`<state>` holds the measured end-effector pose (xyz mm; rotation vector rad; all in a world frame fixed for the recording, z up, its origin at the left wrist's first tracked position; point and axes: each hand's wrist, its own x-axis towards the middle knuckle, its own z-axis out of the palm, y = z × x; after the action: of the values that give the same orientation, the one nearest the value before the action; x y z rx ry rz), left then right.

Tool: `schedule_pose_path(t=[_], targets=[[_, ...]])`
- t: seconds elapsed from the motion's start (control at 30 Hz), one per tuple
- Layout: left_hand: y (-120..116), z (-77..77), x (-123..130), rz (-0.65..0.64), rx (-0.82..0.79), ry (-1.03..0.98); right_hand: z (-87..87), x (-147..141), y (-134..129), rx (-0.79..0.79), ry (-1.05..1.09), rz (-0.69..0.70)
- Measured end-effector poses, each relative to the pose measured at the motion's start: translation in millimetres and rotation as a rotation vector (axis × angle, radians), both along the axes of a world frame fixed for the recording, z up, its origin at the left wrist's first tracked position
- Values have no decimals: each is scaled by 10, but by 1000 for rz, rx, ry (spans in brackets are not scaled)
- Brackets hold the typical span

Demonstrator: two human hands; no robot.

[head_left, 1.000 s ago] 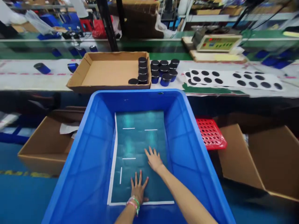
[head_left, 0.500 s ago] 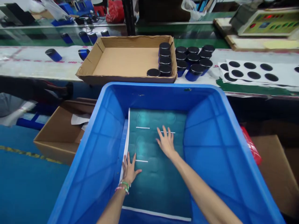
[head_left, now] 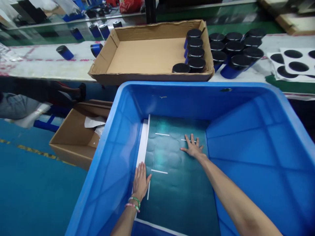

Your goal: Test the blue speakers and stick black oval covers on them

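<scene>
A dark green sheet (head_left: 179,186) with white edges and short white lines lies flat at the bottom of a large blue plastic tub (head_left: 248,147). My left hand (head_left: 141,182) rests palm down along its left edge, over a white strip (head_left: 142,147), fingers extended and thumb out. Farther in, toward the right edge, my right hand (head_left: 193,147) lies on the sheet with its fingers spread, beside a short white line. Neither hand grips anything. What is under the sheet is hidden.
Behind the tub, a shallow cardboard tray (head_left: 145,55) holds several black-lidded blue cylinders. More cylinders (head_left: 236,62) stand right of it, near sheets with black discs (head_left: 299,66). An open cardboard box (head_left: 73,137) sits left on the floor. Part of a person (head_left: 19,105) shows at far left.
The view has shifted and come closer to the tub. My left hand's fingers have drawn together along the left edge, where more white strip shows. My right hand stays spread on the sheet.
</scene>
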<state>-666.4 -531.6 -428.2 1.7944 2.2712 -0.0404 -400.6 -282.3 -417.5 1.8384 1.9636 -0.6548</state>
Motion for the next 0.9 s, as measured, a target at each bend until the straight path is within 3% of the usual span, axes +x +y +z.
schedule_pose_path(t=[0.17,0.27,0.4,0.53,0.63,0.73,0.8,0.9], targets=[[44,80,8,0,8,61,-16,65,-25,74,-19,33],[257,108,228,-108,16,30,45,40,18,175,-14,73],[656,6,724,-361,5,-109,255,-58,320,416,50,172],[777,-89,974,-373,-19,-164,400,-93,727,585,100,239],[685,-41,962,-361,-23,-200,347,-51,830,611,136,257],[713,102,905,-337,-5,-240,200,-21,662,628,158,198],[964,220,827,-278,33,-257,84,-41,431,624,172,162],[1758,397,566,-82,145,-244,-88,-122,43,590,196,163]])
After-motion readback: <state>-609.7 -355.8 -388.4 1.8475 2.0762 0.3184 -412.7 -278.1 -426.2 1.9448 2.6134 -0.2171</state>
